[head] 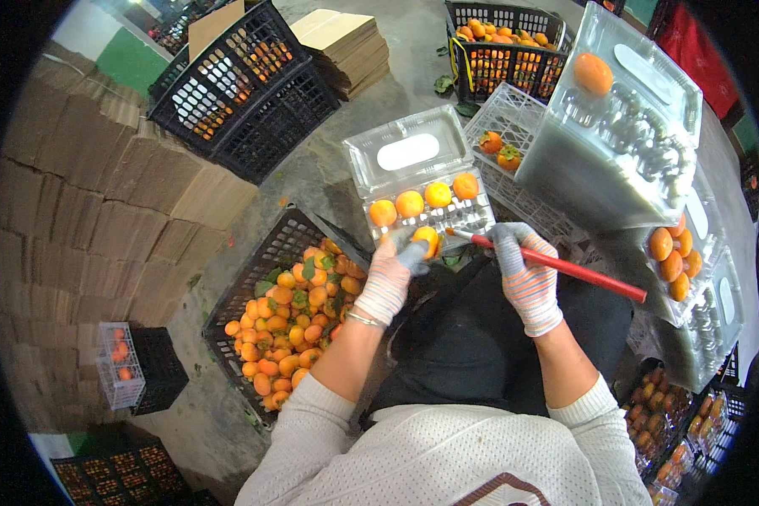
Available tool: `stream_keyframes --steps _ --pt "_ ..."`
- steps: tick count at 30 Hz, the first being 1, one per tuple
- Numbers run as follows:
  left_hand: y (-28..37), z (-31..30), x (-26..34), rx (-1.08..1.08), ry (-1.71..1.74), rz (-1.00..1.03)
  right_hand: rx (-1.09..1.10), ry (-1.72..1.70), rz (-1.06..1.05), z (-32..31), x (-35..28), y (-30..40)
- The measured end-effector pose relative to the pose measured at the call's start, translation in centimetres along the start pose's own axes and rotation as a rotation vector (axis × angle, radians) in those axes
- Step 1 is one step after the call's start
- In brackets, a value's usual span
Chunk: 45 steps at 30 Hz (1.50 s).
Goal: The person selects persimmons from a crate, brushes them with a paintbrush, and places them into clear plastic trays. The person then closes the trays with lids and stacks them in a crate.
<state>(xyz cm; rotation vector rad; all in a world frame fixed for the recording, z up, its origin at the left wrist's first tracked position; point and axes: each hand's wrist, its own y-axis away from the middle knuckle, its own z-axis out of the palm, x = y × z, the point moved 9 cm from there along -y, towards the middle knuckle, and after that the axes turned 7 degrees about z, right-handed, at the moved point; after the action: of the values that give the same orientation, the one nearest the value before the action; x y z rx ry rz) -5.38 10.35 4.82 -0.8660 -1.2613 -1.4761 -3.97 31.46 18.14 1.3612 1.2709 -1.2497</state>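
Gloved in striped knit, my left hand (393, 269) grips an orange persimmon (425, 240) between thumb and fingers. My right hand (526, 269), gloved the same way, holds a red-handled paintbrush (582, 273). The brush's bristle tip is close to the persimmon; whether they touch I cannot tell. Just beyond my hands lies an opened clear plastic clamshell box (411, 150) with an oval white label on its lid. Several persimmons (438, 194) fill its far row of cups. At my left sits a black plastic crate (243, 281) heaped with persimmons (291, 329) and some green leaves.
A tall stack of clear clamshells (607, 145) at right has one persimmon (593, 74) on top. Beside it, a white lattice crate (512, 107) carries two persimmons. Cardboard stacks (101, 190) line the left. Black crates (246, 95) stand at the back, and packed boxes (658, 411) lie lower right.
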Motion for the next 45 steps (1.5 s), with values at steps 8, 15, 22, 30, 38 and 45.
stream_keyframes --steps 8,15,22,30,38,45 --pt "-4.2 2.7 1.2 -0.349 -1.717 0.576 0.099 -0.034 0.045 -1.8 2.0 -1.1" --pt "-4.8 3.1 -0.6 -0.363 -1.762 0.705 0.128 -0.112 0.12 -2.5 2.3 -1.5" --pt "-0.7 -9.5 8.3 0.225 -1.142 0.765 0.228 -0.074 0.059 -4.3 2.4 -1.9" --pt "9.3 -33.3 -0.8 0.503 -1.145 -0.29 0.286 -0.119 0.145 -3.8 1.8 -1.7" --pt "10.8 -27.8 -7.8 -0.264 -1.769 -0.548 0.291 -0.066 0.172 -4.0 3.5 -2.2" --pt "10.5 -29.7 -10.4 -0.289 -1.649 -0.53 0.287 -0.087 0.176 -3.4 3.7 -1.9"
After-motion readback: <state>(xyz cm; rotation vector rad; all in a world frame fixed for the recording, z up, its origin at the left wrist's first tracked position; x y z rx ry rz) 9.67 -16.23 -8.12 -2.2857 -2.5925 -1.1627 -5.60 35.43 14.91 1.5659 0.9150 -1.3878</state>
